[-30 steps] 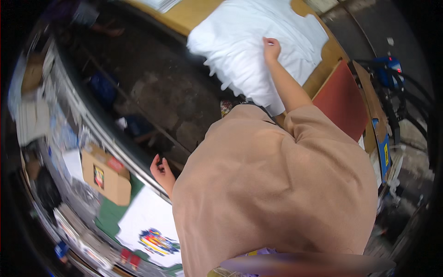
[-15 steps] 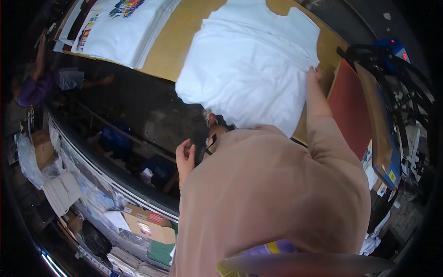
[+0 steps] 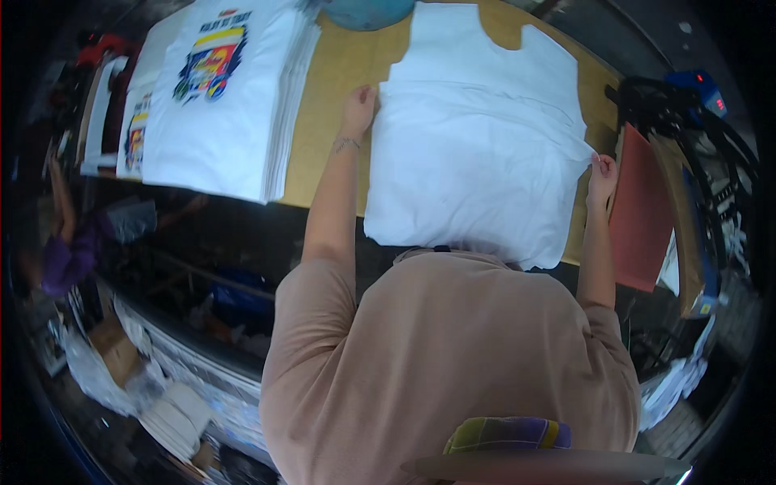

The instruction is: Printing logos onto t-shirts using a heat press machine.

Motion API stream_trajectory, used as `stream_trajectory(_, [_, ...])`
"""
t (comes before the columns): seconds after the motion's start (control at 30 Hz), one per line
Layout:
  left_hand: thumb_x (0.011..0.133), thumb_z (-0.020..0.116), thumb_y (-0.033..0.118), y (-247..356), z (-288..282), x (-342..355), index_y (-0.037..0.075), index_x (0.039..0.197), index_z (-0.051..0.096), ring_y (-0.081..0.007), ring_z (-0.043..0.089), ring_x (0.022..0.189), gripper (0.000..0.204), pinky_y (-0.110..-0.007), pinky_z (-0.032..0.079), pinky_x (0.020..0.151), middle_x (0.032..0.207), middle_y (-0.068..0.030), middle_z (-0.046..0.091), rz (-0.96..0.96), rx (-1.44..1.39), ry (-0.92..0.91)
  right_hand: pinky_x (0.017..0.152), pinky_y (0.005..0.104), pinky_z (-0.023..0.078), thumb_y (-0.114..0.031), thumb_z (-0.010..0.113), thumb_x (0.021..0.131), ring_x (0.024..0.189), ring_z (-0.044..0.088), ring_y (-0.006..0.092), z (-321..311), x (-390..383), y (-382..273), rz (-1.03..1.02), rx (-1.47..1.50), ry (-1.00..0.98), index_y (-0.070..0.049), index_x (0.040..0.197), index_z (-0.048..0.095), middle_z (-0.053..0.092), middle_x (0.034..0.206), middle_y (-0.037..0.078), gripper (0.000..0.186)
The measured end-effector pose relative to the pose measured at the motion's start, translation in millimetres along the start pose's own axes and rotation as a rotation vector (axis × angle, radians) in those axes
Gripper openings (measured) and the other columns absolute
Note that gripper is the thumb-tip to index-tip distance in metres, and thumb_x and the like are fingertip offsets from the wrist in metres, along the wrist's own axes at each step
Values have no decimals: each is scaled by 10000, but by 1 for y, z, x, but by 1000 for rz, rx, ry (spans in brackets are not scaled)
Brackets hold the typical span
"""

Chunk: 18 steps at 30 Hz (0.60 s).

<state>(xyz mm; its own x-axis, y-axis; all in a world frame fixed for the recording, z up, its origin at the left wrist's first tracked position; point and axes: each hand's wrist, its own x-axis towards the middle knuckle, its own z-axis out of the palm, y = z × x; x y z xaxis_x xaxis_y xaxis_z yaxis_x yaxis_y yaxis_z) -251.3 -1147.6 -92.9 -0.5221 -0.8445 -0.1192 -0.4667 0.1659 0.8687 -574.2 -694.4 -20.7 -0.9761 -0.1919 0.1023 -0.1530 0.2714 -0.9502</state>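
A white sleeveless shirt panel (image 3: 477,174) lies on the table in front of me, its neck and armhole cutouts at the far end and a loose layer folded across its middle. My left hand (image 3: 360,111) is at the panel's left edge, fingers curled closed on the cloth there. At the right edge, my right hand (image 3: 603,176) pinches a corner of the loose layer and draws it outward into a point. The near end of the cloth hangs toward my body, partly hidden by my head and shirt.
A stack of printed white shirts (image 3: 218,121) lies on the tan table (image 3: 327,89) to the left. A blue round object (image 3: 368,12) sits at the far edge. Right of the cloth stand a red board (image 3: 643,210) and a black metal frame (image 3: 655,105). Another person in purple (image 3: 77,250) is far left.
My left hand has risen from beside my body to the cloth's left edge. The white layer is drawn straighter, with my right hand still gripping its right side. The view has shifted.
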Motion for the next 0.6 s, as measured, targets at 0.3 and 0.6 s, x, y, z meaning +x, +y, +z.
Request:
stream_trajectory(0.3, [836,629,217,12,20,19,-10,936,639,-237,631,752,248,-337,491,692,822,-155,659,98,148,186,732,205,440,-8,633,854,798,575,69,-61,-134,-121,174,194,-85,-61,878,532,631,849,26,117])
stream_trajectory(0.6, [934,565,175,169,45,-142,-20,1020,518,-95,537,795,218,-219,441,723,876,-45,580,397,-351,37,823,245,440,48,601,850,853,568,89,-272,-232,-109,86,443,224,-49,900,547,607,917,28,122])
